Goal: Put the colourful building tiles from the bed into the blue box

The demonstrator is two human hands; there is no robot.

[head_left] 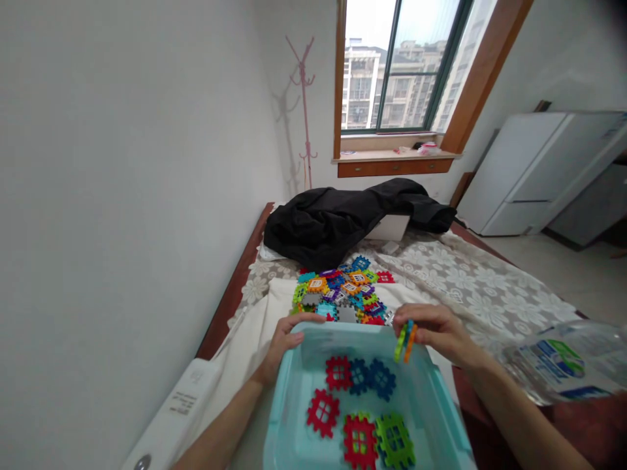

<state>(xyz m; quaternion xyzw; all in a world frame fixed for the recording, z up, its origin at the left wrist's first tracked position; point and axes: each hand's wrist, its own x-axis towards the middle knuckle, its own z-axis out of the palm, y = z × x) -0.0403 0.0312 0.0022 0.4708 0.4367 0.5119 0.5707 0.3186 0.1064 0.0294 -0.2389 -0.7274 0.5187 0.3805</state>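
Observation:
A pale turquoise plastic bin [421,431] stands in front of me, with several red, blue and green interlocking building tiles lying on its floor, among them a red tile [323,412] and a green tile [394,440]. My left hand [287,339] grips the bin's far left corner, thumb over the rim. Above the far right corner, my right hand [434,329] pinches a small stack of building tiles [405,341], lime green, blue and orange, seen edge-on. Just beyond the bin lies a heap of mixed colourful tiles [337,282].
Black cloth [323,222] lies bunched behind the heap, partly over a white box [392,227]. A large clear plastic bottle [563,362] is at my right. To the left is a long white object [181,405] beside the wall. A patterned cloth [470,281] covers the table.

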